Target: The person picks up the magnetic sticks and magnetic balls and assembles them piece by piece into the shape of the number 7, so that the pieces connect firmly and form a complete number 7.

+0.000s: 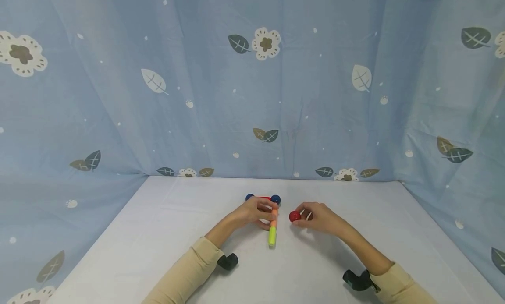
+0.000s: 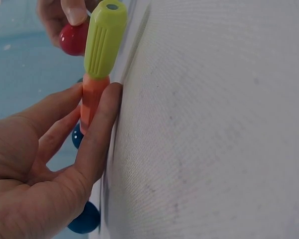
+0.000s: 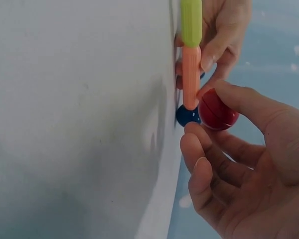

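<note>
My left hand (image 1: 255, 211) pinches an orange toy rod (image 3: 191, 74) between thumb and fingers. A yellow-green rod (image 1: 272, 236) joins it end to end, pointing toward me. In my right hand (image 1: 321, 218), a glossy red ball (image 3: 217, 110) is held between thumb and fingertips, to the right of the orange rod in the head view. Just beyond the left hand, a red rod (image 1: 263, 197) lies between two blue balls, one at its right (image 1: 275, 199) and one at its left (image 1: 249, 196). Whether the orange rod touches the right blue ball is hard to tell.
A white-covered table (image 1: 158, 234) lies under both hands. Behind and beside it hangs a blue curtain (image 1: 213, 107) with leaf and flower prints. Dark camera mounts (image 1: 228, 262) sit at both wrists, close to the tabletop.
</note>
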